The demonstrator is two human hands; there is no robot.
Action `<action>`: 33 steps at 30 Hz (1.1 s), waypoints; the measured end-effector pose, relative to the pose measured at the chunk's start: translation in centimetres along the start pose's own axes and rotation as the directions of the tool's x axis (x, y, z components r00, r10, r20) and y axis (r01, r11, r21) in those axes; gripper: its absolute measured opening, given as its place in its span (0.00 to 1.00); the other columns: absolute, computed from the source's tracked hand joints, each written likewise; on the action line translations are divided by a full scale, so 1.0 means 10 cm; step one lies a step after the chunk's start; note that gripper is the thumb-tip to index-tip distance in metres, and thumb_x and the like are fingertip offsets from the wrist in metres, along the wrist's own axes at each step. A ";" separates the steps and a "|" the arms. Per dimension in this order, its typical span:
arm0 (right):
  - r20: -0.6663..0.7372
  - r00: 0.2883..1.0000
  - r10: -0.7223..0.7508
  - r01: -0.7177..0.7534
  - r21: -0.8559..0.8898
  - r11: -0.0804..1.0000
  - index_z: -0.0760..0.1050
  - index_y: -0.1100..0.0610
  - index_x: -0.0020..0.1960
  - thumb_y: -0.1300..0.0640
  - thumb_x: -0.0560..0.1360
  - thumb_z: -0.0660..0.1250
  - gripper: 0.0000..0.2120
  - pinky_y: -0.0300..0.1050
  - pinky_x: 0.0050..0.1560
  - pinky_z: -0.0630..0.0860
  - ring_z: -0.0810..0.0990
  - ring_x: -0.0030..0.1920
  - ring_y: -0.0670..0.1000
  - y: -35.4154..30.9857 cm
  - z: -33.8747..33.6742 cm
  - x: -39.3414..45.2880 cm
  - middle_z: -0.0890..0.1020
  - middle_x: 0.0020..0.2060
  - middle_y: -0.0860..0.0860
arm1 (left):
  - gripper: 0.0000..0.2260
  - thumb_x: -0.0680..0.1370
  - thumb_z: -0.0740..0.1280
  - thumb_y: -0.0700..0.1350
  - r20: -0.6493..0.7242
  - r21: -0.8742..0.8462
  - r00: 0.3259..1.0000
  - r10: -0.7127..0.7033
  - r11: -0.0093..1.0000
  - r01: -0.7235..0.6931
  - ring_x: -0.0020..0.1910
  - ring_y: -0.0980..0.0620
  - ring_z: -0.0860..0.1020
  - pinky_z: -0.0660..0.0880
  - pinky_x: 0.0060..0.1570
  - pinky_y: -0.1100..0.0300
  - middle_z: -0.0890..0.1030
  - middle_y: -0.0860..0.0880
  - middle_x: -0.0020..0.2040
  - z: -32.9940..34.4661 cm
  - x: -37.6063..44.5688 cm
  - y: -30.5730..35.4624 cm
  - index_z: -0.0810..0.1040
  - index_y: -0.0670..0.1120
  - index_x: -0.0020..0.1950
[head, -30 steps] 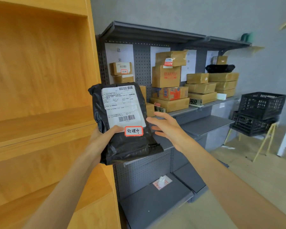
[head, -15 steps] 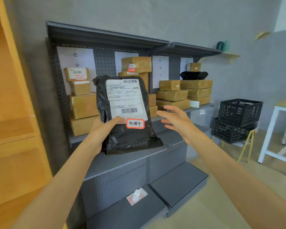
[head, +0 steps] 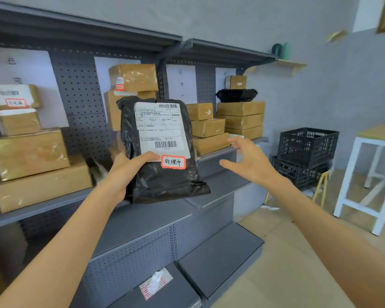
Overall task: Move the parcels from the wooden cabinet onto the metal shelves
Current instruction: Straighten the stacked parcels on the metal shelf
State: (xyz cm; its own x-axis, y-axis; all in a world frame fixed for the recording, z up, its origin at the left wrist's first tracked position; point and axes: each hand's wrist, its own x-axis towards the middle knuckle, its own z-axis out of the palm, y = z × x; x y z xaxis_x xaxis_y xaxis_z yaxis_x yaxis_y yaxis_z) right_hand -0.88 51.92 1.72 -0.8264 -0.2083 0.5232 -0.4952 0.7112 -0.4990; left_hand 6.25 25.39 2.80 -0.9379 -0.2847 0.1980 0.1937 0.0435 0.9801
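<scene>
Left hand: my left hand [head: 122,174] grips the black parcel [head: 160,150], thumb pressed on its front below the white label [head: 161,128].
Right hand: my right hand [head: 249,161] hovers just beside the parcel, fingers spread and holding nothing.
Parcel place: in the air, in front of the metal shelves [head: 142,221], not yet set down.
Risk: the soft bag could slip from 1 hand, or I could nudge the stacked cardboard boxes [head: 209,127] when placing it.
Orientation: long axis near upright, label facing me, its top tilted slightly left.

Left hand [head: 125,172] gripping, right hand [head: 251,162] spread — fingers [head: 236,141] loose
</scene>
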 end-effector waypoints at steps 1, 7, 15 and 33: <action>-0.002 1.000 -0.022 0.022 -0.038 0.999 0.67 0.54 0.69 0.50 0.72 0.72 0.28 0.52 0.61 0.72 0.71 0.65 0.55 0.15 0.02 0.14 0.73 0.64 0.54 | 0.24 0.69 0.75 0.44 0.000 0.003 1.000 -0.004 1.000 0.004 0.53 0.50 0.81 0.76 0.57 0.51 0.83 0.51 0.54 0.10 0.17 -0.04 0.75 0.49 0.64; 0.007 0.999 -0.047 0.047 -0.173 0.984 0.67 0.53 0.69 0.50 0.72 0.72 0.29 0.53 0.59 0.72 0.72 0.62 0.57 0.95 0.01 1.17 0.74 0.61 0.54 | 0.21 0.68 0.76 0.46 -0.017 -0.034 1.000 -0.021 0.999 0.021 0.52 0.48 0.81 0.76 0.56 0.50 0.83 0.49 0.53 0.77 1.32 -0.13 0.77 0.50 0.59; 0.023 0.994 -0.106 0.109 -0.217 0.970 0.67 0.53 0.69 0.50 0.72 0.72 0.28 0.53 0.59 0.72 0.72 0.62 0.57 1.87 0.00 2.46 0.74 0.60 0.55 | 0.27 0.66 0.76 0.47 -0.072 -0.143 0.992 -0.101 0.986 0.090 0.40 0.50 0.84 0.79 0.33 0.59 0.85 0.48 0.47 1.53 2.65 -0.15 0.75 0.47 0.64; 0.107 0.892 -0.438 0.445 -0.044 0.895 0.66 0.52 0.70 0.48 0.73 0.70 0.28 0.53 0.60 0.71 0.69 0.65 0.56 3.41 0.46 5.19 0.72 0.64 0.54 | 0.12 0.71 0.73 0.46 -0.407 -0.044 0.911 -0.067 0.998 0.054 0.36 0.53 0.84 0.78 0.32 0.62 0.86 0.50 0.40 2.98 4.59 -0.18 0.80 0.48 0.54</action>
State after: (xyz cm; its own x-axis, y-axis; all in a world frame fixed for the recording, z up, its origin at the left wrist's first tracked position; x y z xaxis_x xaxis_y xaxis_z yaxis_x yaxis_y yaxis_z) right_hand -61.86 62.24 8.70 -0.5490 -0.5693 0.6120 -0.7986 0.5734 -0.1830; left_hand -45.76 40.80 10.59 -0.7500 -0.6524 0.1088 0.1552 -0.0136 0.9878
